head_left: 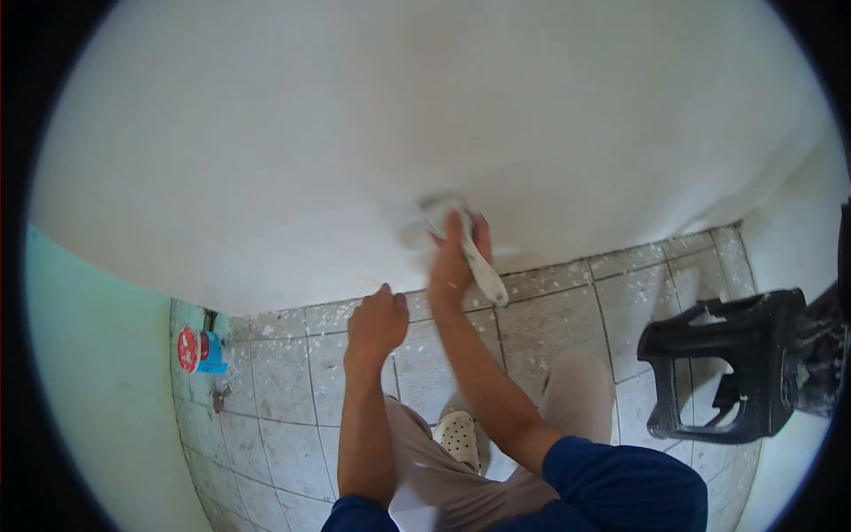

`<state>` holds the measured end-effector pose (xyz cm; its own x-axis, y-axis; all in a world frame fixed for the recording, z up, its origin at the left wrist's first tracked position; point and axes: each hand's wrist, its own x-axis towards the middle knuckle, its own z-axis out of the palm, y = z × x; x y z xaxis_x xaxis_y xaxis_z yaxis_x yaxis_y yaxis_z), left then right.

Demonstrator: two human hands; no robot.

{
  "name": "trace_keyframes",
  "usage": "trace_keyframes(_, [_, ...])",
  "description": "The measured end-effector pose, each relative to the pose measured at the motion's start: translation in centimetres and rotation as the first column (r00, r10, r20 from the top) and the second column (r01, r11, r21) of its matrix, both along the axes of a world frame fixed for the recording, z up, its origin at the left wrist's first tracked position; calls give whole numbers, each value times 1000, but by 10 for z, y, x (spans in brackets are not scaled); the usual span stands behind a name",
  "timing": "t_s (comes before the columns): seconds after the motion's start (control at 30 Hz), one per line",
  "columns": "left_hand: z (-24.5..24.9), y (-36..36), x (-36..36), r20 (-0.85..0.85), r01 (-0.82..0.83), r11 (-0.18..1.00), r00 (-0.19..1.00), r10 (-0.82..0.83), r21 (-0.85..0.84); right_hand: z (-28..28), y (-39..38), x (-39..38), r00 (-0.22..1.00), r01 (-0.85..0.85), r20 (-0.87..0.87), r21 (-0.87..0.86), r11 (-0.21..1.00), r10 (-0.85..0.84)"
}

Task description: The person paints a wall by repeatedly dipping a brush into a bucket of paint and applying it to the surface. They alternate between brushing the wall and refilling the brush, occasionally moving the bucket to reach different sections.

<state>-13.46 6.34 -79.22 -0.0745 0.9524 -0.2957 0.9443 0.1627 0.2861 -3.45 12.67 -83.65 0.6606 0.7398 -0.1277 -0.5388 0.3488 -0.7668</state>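
My right hand [456, 266] grips a paintbrush [486, 277] with a pale, paint-stained handle. Its wide head, blurred by motion, lies against or very close to the white wall [372, 133], and the handle slants down to the right. Left of it, my left hand [378, 321] is curled closed in front of the wall's lower part. Whatever its fingers hold, if anything, does not show clearly.
Pale flakes dot the tiled floor [284, 372] along the wall's base. A container with red and blue parts [204, 350] stands by the green side wall [97, 381]. To the right is a black plastic frame [767, 368]. A white clog [456, 436] shows below me.
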Motion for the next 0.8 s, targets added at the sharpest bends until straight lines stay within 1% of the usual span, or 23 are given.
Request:
trace_keyframes(0.07, [-14,2,-8,-27,133,988,991,-131,83,89,-2,-3,991,-1,-129,164,986,22])
trace_keyframes(0.1, [-14,1,-9,-25,163,985,986,-162,61,127,-14,2,994,-1,-102,264,965,29])
trace_keyframes(0.13, [-14,4,-8,-23,195,980,981,-195,37,147,-19,7,997,-4,-67,357,934,30])
trace_keyframes(0.2, [-5,4,-2,33,268,963,963,-269,41,139,-11,17,998,67,-44,415,908,-53])
trace_keyframes(0.23, [-8,4,5,-11,237,971,972,-236,46,99,9,23,993,114,-28,338,934,-112])
trace_keyframes(0.27, [-10,5,11,-53,194,979,980,-190,62,52,14,32,995,96,-40,247,964,-89])
trace_keyframes(0.3, [-11,8,15,-96,140,986,987,-132,92,5,8,40,986,92,121,156,984,-111])
trace_keyframes(0.33, [-8,8,20,-91,162,981,984,-153,108,-44,12,41,947,196,267,-40,980,-179])
trace_keyframes(0.37, [-4,3,26,-86,175,978,982,-165,114,-102,10,50,954,197,243,-78,977,-173])
trace_keyframes(0.4, [-2,-5,32,-74,176,977,983,-168,117,-147,-3,63,956,211,248,-216,953,-155])
trace_keyframes(0.43, [1,-11,38,-68,175,981,983,-169,87,-200,-12,77,858,307,509,-409,860,-64])
trace_keyframes(0.47, [5,-13,44,-61,176,982,983,-172,64,-246,-10,88,918,314,365,-434,844,-153])
trace_keyframes(0.5, [8,-15,50,-52,178,983,983,-176,40,-274,-10,97,947,316,212,-462,829,-242])
trace_keyframes(0.53, [11,-18,55,-52,185,983,982,-183,19,-266,-12,116,957,289,120,-510,810,-265])
trace_keyframes(0.57, [14,-19,60,-49,191,982,980,-190,3,-254,0,131,957,272,46,-485,832,-286])
trace_keyframes(0.6, [16,-20,62,-44,198,980,979,-198,-14,-230,11,147,952,258,-28,-459,850,-305])
trace_keyframes(0.63, [16,-21,62,-46,208,978,977,-208,-14,-154,14,162,947,262,-85,-361,895,-311])
trace_keyframes(0.67, [15,-22,63,-44,217,976,975,-218,-14,-88,19,171,908,317,-201,-241,917,-367])
trace_keyframes(0.7, [14,-21,64,-43,227,974,973,-228,-11,-34,19,182,914,353,-159,-136,926,-372])
trace_keyframes(0.77, [22,-21,69,-16,208,977,978,-209,-49,74,-8,195,957,288,-92,181,940,-275])
trace_keyframes(0.8, [24,-20,69,-6,198,978,980,-199,-71,113,-15,197,958,285,-59,300,910,-281])
